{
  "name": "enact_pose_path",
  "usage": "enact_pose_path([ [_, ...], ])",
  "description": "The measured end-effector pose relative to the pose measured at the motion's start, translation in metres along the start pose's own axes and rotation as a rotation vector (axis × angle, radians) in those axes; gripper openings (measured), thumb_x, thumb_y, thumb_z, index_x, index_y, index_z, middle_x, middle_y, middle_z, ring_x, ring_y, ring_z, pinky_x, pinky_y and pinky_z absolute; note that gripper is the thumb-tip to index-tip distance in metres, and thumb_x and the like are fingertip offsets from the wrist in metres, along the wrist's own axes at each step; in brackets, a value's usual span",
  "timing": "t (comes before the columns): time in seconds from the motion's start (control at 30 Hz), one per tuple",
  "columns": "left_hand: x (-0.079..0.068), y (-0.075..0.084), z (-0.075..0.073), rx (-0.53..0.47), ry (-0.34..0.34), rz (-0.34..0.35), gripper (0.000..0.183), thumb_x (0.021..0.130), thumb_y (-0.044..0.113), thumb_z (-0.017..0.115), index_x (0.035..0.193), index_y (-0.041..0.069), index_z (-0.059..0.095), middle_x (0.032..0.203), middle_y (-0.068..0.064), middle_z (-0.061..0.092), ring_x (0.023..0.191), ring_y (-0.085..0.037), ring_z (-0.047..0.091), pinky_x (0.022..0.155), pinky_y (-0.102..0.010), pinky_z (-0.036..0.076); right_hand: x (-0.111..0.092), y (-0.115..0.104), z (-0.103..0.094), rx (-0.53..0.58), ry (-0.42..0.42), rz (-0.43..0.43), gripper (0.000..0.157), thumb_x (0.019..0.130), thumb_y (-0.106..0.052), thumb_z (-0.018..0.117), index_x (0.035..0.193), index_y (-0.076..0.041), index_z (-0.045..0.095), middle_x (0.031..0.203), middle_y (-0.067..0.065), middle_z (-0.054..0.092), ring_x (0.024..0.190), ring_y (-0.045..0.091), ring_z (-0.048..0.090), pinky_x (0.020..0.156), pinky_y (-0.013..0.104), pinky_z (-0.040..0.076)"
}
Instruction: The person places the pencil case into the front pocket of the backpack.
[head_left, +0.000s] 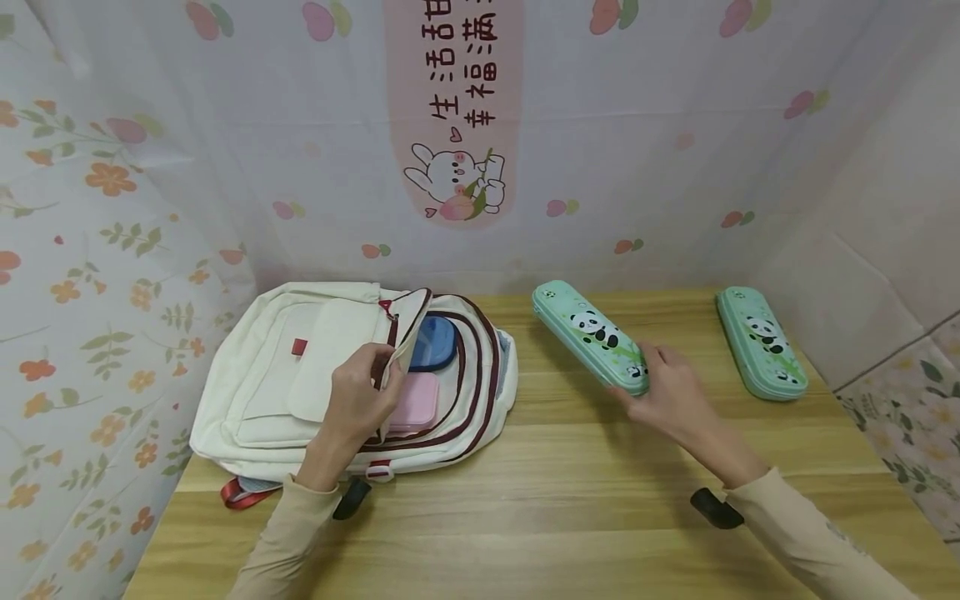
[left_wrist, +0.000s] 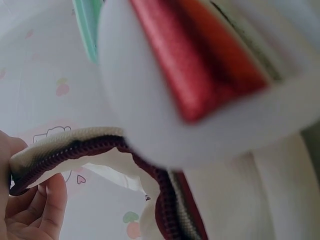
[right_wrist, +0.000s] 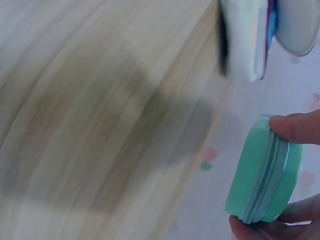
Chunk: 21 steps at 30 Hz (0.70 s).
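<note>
A cream backpack (head_left: 255, 375) with dark red zippers lies on the table at left, one compartment unzipped. My left hand (head_left: 360, 392) pinches the edge of that compartment's flap and holds it up; the left wrist view shows the zippered edge (left_wrist: 75, 147) between thumb and fingers. Inside the opening sit a blue case (head_left: 433, 343) and a pink case (head_left: 415, 402). My right hand (head_left: 671, 392) grips the near end of a mint-green pencil case (head_left: 588, 333) with panda pictures, raised above the table. In the right wrist view, thumb and fingers span the zipped pencil case (right_wrist: 262, 175).
A second mint-green panda pencil case (head_left: 763, 342) lies at the table's right side. The wooden table (head_left: 525, 517) meets a printed cloth (head_left: 315, 192) at the back and left. A red strap loop (head_left: 243, 496) sticks out from the backpack's lower left.
</note>
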<state>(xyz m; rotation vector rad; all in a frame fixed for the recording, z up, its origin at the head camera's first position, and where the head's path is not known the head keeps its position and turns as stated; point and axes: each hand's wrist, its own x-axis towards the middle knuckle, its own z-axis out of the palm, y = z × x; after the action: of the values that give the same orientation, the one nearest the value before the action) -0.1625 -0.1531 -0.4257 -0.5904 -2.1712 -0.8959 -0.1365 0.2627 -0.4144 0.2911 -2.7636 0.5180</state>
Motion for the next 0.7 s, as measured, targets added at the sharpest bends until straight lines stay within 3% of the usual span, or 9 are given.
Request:
enact_pose_path([
  [0.3,0.000,0.000,0.001,0.001,-0.004,-0.002,0.011,0.081,-0.004,0.067,0.092,-0.006,0.065,0.071,-0.012,0.061,0.059,-0.015,0.053,0.054,-0.023,0.043,-0.002,-0.034,0.002,0.024,0.031,-0.113,0.071,0.071,-0.028,0.087,0.122,0.013,0.059,0.103,0.028,0.065,0.085,0.038,0.065,0.070,0.050,0.055],
  [0.5,-0.001,0.000,0.000,0.003,0.003,0.004,0.011,0.081,-0.004,0.067,0.091,-0.006,0.065,0.070,-0.011,0.060,0.059,-0.014,0.051,0.053,-0.022,0.042,-0.004,-0.052,0.004,0.053,-0.058,-0.094,0.073,0.074,-0.030,0.086,0.127,0.012,0.058,0.108,0.027,0.065,0.091,0.037,0.065,0.075,0.049,0.056],
  [0.7,0.000,0.000,0.001,0.008,-0.011,0.001,0.011,0.081,-0.003,0.067,0.092,-0.006,0.065,0.071,-0.011,0.060,0.059,-0.014,0.051,0.053,-0.023,0.042,-0.006,-0.068,0.008,0.078,-0.124,-0.085,0.074,0.074,-0.033,0.085,0.129,0.008,0.058,0.109,0.022,0.065,0.090,0.029,0.063,0.073,0.040,0.054],
])
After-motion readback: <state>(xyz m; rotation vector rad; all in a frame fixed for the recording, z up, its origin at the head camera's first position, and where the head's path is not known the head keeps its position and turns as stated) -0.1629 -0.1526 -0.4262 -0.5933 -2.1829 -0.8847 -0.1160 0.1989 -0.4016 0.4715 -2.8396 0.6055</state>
